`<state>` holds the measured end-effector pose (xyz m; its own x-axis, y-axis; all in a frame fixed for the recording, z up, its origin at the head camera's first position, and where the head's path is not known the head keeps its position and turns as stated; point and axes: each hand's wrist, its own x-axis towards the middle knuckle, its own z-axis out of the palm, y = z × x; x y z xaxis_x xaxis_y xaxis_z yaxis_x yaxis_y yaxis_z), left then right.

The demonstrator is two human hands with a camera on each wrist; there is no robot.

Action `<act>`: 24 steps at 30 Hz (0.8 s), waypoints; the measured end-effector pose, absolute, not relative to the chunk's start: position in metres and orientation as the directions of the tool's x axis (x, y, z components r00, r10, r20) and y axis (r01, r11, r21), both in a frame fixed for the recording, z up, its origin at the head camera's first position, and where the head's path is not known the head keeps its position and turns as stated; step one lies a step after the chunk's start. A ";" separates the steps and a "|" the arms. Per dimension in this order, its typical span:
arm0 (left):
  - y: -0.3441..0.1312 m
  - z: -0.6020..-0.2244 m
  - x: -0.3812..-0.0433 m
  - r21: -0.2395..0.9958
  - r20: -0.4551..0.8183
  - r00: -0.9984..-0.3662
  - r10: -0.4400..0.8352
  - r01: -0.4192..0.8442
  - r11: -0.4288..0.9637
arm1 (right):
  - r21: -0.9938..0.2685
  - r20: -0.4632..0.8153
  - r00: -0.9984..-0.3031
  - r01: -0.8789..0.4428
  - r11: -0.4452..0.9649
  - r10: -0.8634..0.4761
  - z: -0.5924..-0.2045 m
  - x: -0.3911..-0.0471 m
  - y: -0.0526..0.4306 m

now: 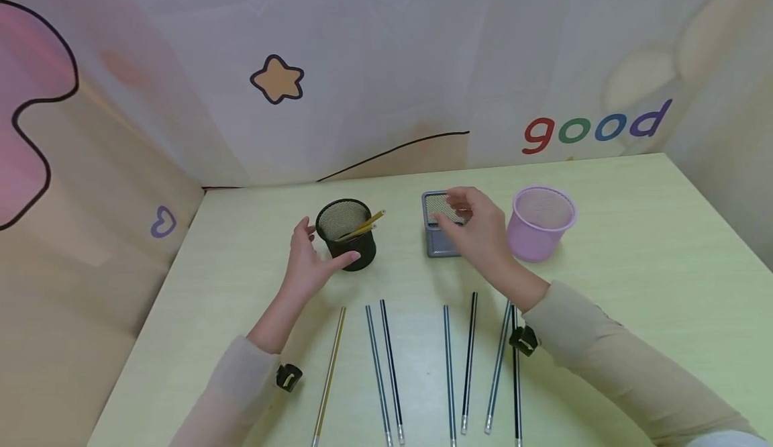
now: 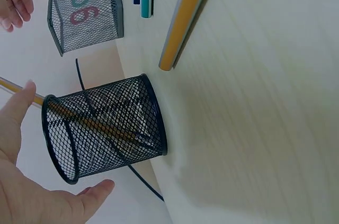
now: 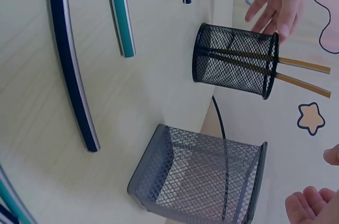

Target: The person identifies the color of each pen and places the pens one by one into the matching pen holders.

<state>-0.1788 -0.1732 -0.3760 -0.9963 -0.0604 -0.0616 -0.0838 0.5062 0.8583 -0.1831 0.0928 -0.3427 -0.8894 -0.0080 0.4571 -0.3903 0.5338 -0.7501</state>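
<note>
My left hand (image 1: 304, 262) is at the black round mesh pencil cup (image 1: 367, 251), thumb at the front and fingers along its left side. The left wrist view shows those fingers spread loosely about the cup's rim, not closed round it. Two yellow pencils (image 3: 304, 65) lean inside the upright cup, their ends above the rim. Over the grey square mesh holder (image 1: 441, 244) hovers my right hand (image 1: 483, 232), its fingers gently bent with nothing between them. No pencils show inside the grey holder in the right wrist view.
Right of the grey holder stands a pink mesh cup (image 1: 534, 237). Along the near side of the table lie a yellow pencil (image 1: 330, 373), several teal pencils (image 1: 378, 373) and several dark pencils (image 1: 392, 366). A printed cloth backdrop (image 1: 386, 64) rises behind the table.
</note>
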 end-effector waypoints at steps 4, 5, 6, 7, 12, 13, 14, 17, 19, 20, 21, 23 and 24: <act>-0.176 -0.375 -0.171 0.848 -0.054 -0.997 -0.057 -0.076 0.525 | -0.761 0.443 -0.896 -0.363 0.538 0.022 -0.341 -0.184 0.100; -0.177 -0.375 -0.169 0.846 -0.051 -0.997 -0.056 -0.072 0.528 | -0.764 0.436 -0.899 -0.353 0.540 0.030 -0.341 -0.184 0.102; -0.177 -0.374 -0.167 0.844 -0.048 -0.997 -0.053 -0.069 0.532 | -0.768 0.429 -0.902 -0.344 0.541 0.036 -0.340 -0.184 0.104; -0.177 -0.374 -0.165 0.842 -0.048 -0.998 -0.048 -0.066 0.535 | -0.770 0.426 -0.904 -0.338 0.541 0.042 -0.340 -0.183 0.106; -0.178 -0.373 -0.154 0.813 -0.052 -0.999 -0.003 -0.044 0.581 | -0.767 0.431 -0.900 -0.328 0.552 0.064 -0.339 -0.183 0.116; -0.177 -0.373 -0.152 0.805 -0.050 -0.999 0.005 -0.037 0.592 | -0.764 0.437 -0.897 -0.330 0.555 0.069 -0.339 -0.183 0.118; -0.177 -0.373 -0.149 0.799 -0.046 -0.999 0.011 -0.031 0.601 | -0.762 0.439 -0.895 -0.328 0.558 0.073 -0.340 -0.183 0.120; -0.175 -0.374 -0.142 0.785 -0.039 -0.999 0.012 -0.023 0.619 | -0.760 0.447 -0.890 -0.324 0.563 0.090 -0.340 -0.181 0.126; -0.172 -0.374 -0.137 0.772 -0.033 -0.999 0.010 -0.019 0.635 | -0.758 0.449 -0.888 -0.319 0.569 0.100 -0.341 -0.179 0.130; -0.171 -0.374 -0.135 0.766 -0.033 -0.999 0.007 -0.021 0.642 | -0.757 0.449 -0.887 -0.315 0.573 0.106 -0.341 -0.179 0.132; -0.170 -0.373 -0.132 0.758 -0.031 -0.999 0.005 -0.020 0.652 | -0.755 0.449 -0.886 -0.310 0.577 0.111 -0.341 -0.179 0.134; -0.167 -0.372 -0.127 0.742 -0.024 -1.000 0.004 -0.015 0.670 | -0.746 0.447 -0.886 -0.295 0.597 0.120 -0.340 -0.179 0.138; -0.166 -0.371 -0.125 0.736 -0.021 -1.000 0.006 -0.011 0.677 | -0.743 0.445 -0.887 -0.289 0.604 0.123 -0.340 -0.179 0.140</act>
<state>-0.1250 -0.1655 -0.3708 -0.9998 0.0059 -0.0208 -0.0113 0.6770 0.7359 -0.1787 0.1405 -0.3397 -0.8868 0.1230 0.4454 -0.2892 0.6041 -0.7426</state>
